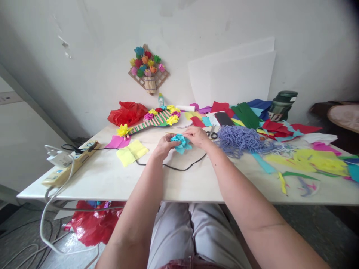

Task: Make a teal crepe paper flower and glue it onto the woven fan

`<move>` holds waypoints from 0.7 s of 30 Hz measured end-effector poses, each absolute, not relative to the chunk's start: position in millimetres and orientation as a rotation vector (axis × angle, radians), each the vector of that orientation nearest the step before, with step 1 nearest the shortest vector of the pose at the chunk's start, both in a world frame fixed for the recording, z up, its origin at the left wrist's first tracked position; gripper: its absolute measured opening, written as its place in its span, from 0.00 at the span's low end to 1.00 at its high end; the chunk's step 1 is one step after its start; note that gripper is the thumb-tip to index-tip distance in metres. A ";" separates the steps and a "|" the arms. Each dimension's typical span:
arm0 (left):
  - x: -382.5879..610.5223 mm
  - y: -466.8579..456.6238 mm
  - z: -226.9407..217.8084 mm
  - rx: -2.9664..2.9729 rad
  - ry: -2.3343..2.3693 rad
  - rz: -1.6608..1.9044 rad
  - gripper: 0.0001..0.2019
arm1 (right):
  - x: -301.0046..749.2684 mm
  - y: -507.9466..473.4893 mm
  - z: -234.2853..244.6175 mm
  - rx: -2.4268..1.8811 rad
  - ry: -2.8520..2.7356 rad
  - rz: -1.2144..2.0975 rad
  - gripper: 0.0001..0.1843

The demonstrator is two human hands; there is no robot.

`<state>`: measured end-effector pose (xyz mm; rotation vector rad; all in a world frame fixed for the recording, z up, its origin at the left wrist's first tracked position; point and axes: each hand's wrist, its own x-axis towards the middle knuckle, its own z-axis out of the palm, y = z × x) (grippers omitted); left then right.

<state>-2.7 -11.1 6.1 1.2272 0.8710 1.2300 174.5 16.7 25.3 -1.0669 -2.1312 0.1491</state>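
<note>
A light blue paper flower [182,144] is held between my two hands above the table's middle. My left hand [166,145] pinches its left side. From the upper right, the fingers of my right hand [196,135] are closed on its edge petals. Behind the hands lies a green guitar-shaped craft [153,122] with pale strips and yellow, pink and red paper flowers. Black-handled scissors [212,133] rest just right of my right hand. Yellow paper sheets [131,152] and a magenta sheet [118,142] lie to the left.
A purple yarn heap [238,140] and many coloured paper scraps cover the right side. A power strip [70,164] with cables sits at the left edge, and a black cable [179,169] crosses the table. At the back stand a red plastic bag [127,113] and a dark bottle [283,105].
</note>
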 end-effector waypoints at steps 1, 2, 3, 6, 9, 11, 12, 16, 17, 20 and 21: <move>-2.5 -11.1 6.1 1.222 0.873 1.231 0.21 | 173.8 15.9 25.8 -1.075 -2.131 0.137 0.10; -2.4 -11.0 6.0 1.218 0.875 1.228 0.21 | 173.1 15.5 25.9 -1.079 -2.132 0.125 0.10; -2.4 -10.9 6.0 1.215 0.877 1.225 0.21 | 172.5 15.3 25.7 -1.080 -2.133 0.114 0.10; -2.9 -10.3 5.1 1.228 0.884 1.231 0.21 | 170.9 16.2 23.9 -1.078 -2.131 0.089 0.10; -3.6 -8.9 3.0 1.268 0.899 1.275 0.20 | 169.7 17.4 21.9 -1.074 -2.116 0.070 0.10; -3.9 -7.7 1.4 1.292 0.920 1.306 0.20 | 168.9 17.7 21.1 -1.078 -2.106 0.056 0.10; -4.1 -7.1 0.7 1.301 0.931 1.318 0.20 | 168.6 17.6 20.9 -1.083 -2.103 0.053 0.10; -4.8 -6.3 0.2 1.339 0.964 1.329 0.21 | 168.2 17.0 21.3 -1.099 -2.100 0.067 0.09; -5.0 -6.4 0.5 1.349 0.968 1.323 0.21 | 168.4 16.9 21.5 -1.098 -2.100 0.072 0.09; -5.6 -7.4 1.8 1.370 0.965 1.293 0.21 | 169.2 16.9 22.2 -1.082 -2.099 0.091 0.09; -5.8 -7.8 2.2 1.370 0.956 1.282 0.21 | 169.6 17.0 22.6 -1.075 -2.101 0.102 0.09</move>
